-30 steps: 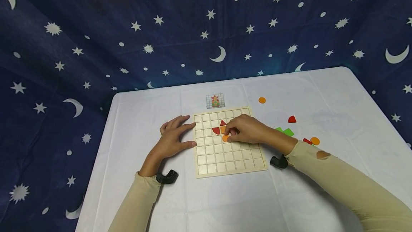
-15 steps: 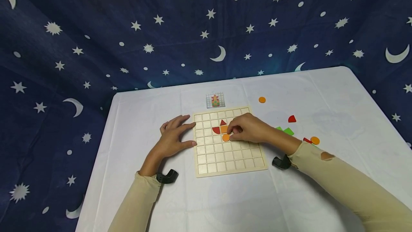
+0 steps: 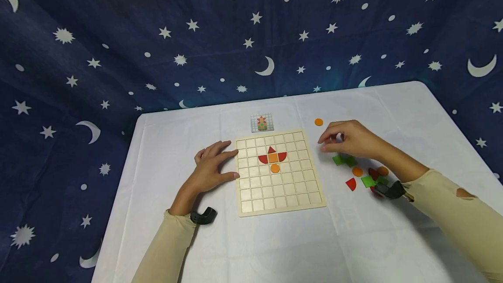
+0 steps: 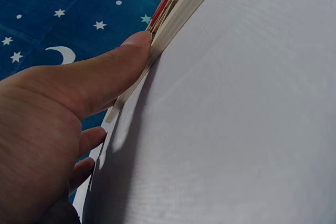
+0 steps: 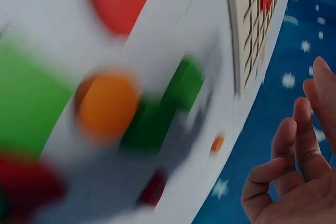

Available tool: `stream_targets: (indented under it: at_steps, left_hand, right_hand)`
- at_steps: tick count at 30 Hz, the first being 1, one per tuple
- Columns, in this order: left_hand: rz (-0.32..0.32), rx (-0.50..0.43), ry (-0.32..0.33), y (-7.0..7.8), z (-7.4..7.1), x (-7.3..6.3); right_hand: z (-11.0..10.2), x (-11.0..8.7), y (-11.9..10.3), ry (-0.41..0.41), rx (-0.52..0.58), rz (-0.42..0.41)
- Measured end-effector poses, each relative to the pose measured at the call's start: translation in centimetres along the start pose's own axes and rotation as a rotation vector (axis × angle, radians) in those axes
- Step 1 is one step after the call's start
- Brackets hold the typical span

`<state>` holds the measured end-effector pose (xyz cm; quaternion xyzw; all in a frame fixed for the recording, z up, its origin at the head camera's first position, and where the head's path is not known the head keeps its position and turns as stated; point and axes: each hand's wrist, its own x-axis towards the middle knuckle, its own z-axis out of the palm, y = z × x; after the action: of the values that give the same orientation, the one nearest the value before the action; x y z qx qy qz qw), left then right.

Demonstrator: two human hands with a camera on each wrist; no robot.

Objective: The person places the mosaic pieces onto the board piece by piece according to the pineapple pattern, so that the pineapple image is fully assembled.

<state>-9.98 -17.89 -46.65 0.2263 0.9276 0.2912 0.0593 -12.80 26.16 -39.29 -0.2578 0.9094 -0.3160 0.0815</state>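
A wooden grid board [image 3: 251,195] lies on the table. On it, a red triangle [image 3: 271,150] stands above an orange square [image 3: 273,158], flanked by red quarter-circles [image 3: 263,159], with an orange disc [image 3: 275,168] in the row below. My left hand [image 3: 212,167] touches the board's left edge with thumb and index fingertip, fingers spread; the left wrist view shows the thumb [image 4: 115,69] against the rim. Beyond the board's right side, my right hand [image 3: 349,138] hovers above the table, fingers loosely bent. Nothing shows between those fingers in the right wrist view.
A small pattern card [image 3: 262,122] lies behind the board. A lone orange disc [image 3: 318,122] lies at the back right. Several loose pieces, including a red quarter-circle [image 3: 351,184] and a green square [image 3: 368,181], are scattered below the right hand and wrist. A starry cloth [image 3: 196,56] hangs behind.
My right hand has left the orange disc on the board and moved right, over the loose pieces. The right red quarter-circle is now uncovered. The left hand has stayed put.
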Motion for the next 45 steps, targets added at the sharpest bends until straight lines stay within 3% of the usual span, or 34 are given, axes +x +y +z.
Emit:
stream_targets:
  at_steps: [7, 14, 23, 35, 45]
  left_hand:
    - [-0.002, 0.0, -0.002, -0.1, 0.0, 0.0]
    - [-0.001, 0.0, -0.001, -0.1, 0.1, 0.0]
    - [0.006, -0.01, -0.001, -0.1, 0.1, -0.1]
    - [0.006, 0.001, 0.001, -0.1, 0.1, 0.0]
    - [0.006, -0.001, 0.003, -0.1, 0.1, 0.0]
  right_hand:
    - [-2.4, -3.1, 3.5, 0.044, -0.088, 0.148]
    - [-2.7, -4.6, 6.3, 0.038, -0.102, 0.276]
    - [-2.1, -4.5, 7.9, -0.008, -0.115, 0.287]
    - [-1.7, -3.5, 7.0, 0.001, -0.108, 0.324]
    - [-0.5, -2.0, 3.3, -0.017, 0.142, 0.394]
